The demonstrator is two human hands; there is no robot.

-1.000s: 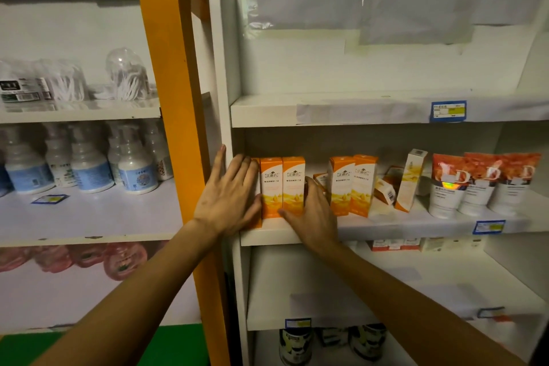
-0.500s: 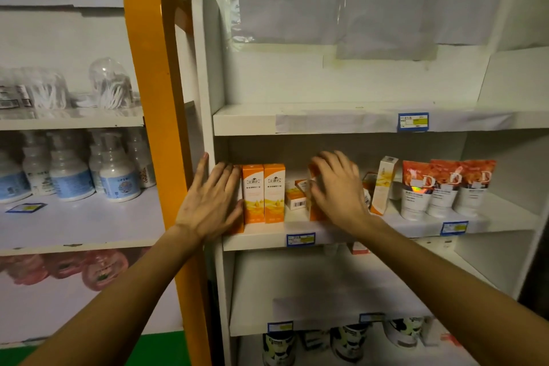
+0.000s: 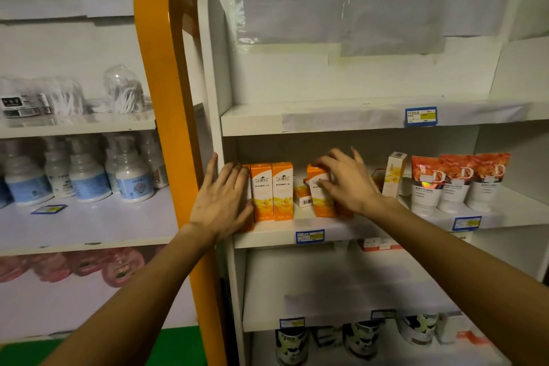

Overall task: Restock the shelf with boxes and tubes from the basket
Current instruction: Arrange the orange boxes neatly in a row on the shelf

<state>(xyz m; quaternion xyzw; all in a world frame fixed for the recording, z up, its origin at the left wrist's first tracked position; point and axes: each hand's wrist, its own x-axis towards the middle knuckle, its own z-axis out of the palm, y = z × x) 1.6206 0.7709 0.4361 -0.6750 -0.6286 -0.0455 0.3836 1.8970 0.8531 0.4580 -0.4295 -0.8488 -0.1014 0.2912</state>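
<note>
On the middle white shelf (image 3: 267, 239) stand orange-and-white boxes. My left hand (image 3: 222, 202) lies flat, fingers spread, against the leftmost box at the shelf's left wall. Two upright orange boxes (image 3: 271, 192) stand just right of it. My right hand (image 3: 346, 184) wraps over the top of an orange box pair (image 3: 320, 196) further right. A small box (image 3: 303, 199) lies behind the gap. A tall pale box (image 3: 393, 174) leans to the right, then three orange-topped tubes (image 3: 457, 184). The basket is out of view.
An orange shelf frame (image 3: 175, 116) rises between two units. The left unit holds white bottles (image 3: 83, 175) and cotton-swab packs (image 3: 68, 98). Blue price tags (image 3: 309, 236) sit on shelf edges. Lower shelves hold dark jars (image 3: 292, 345) and flat red-and-white boxes (image 3: 377, 244).
My right hand has moved from the shelf's front edge up and right onto the orange box pair and now shifts it slightly left. My left hand stays pressed on the leftmost box.
</note>
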